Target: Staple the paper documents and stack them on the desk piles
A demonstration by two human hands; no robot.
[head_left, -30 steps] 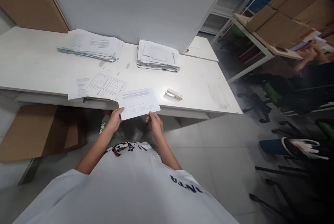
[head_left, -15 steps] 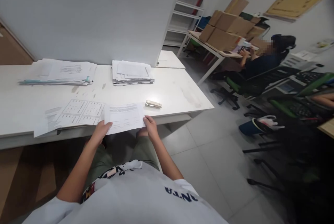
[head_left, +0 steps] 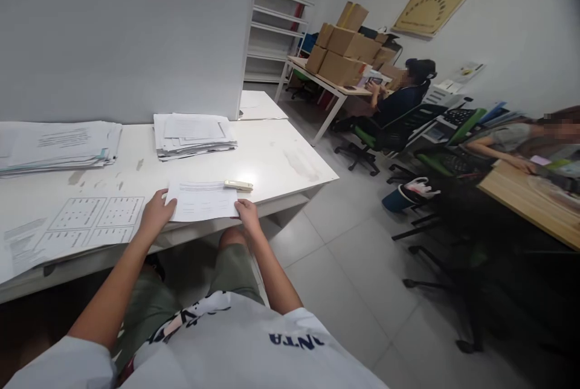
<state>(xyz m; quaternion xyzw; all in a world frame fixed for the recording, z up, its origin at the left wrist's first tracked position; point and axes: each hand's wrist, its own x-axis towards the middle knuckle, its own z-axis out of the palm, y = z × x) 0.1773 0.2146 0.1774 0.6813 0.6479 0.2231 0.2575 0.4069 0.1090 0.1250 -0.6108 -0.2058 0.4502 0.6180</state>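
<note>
A printed sheet of paper (head_left: 203,203) is held level over the front edge of the white table (head_left: 267,153). My left hand (head_left: 157,214) grips its left side, thumb on top. At its right corner my right hand (head_left: 246,212) pinches the paper. Just behind the sheet's right side lies a stapler (head_left: 238,185), partly covered by the paper. To the left of my left hand, printed sheets with boxed grids (head_left: 90,223) lie at the table's edge. Whether more than one sheet is in my hands, I cannot tell.
Two paper stacks, one left (head_left: 63,141) and one nearer the middle (head_left: 194,135), stand before a whiteboard (head_left: 118,32). Cardboard boxes (head_left: 344,51) fill a far table where a person (head_left: 408,99) sits. Another person (head_left: 512,141) sits at a wooden desk (head_left: 521,186) on the right.
My view has turned to the right, bringing the second person and wooden desk further into sight. The held sheet now overlaps the stapler, which was apart from it before. Both hands keep their grip.
</note>
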